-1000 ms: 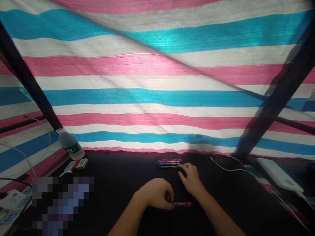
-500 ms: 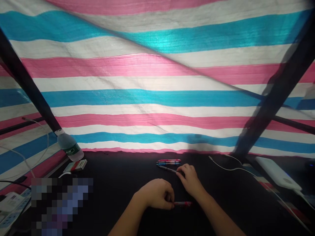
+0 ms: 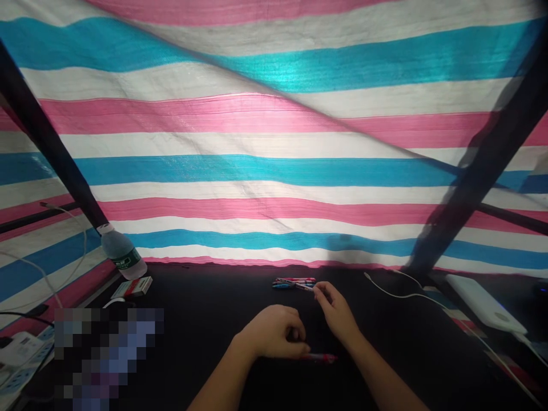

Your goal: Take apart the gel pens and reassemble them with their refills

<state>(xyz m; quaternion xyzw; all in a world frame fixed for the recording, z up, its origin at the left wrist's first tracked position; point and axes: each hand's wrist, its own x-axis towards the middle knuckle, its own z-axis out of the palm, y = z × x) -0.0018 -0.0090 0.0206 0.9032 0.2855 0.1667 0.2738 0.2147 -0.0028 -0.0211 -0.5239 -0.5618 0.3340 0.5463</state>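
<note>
My right hand has thumb and fingers pinched on the right end of a slim pen. That pen slants over other pens, red and blue ones, lying side by side on the black table. Closer to me, my left hand is curled, its fingertips closed on the left end of a red pen. The rest of this red pen sticks out to the right, low over the table. My left fingers hide its near end.
At the back left stand a bottle and a small box. A power strip and cables lie at the left edge. On the right are a white power bank and a white cable. Striped sheeting hangs behind.
My right hand has raised its pen from in front of the other pens to across them, turning slightly. My left hand and its red pen have shifted a little to the right.
</note>
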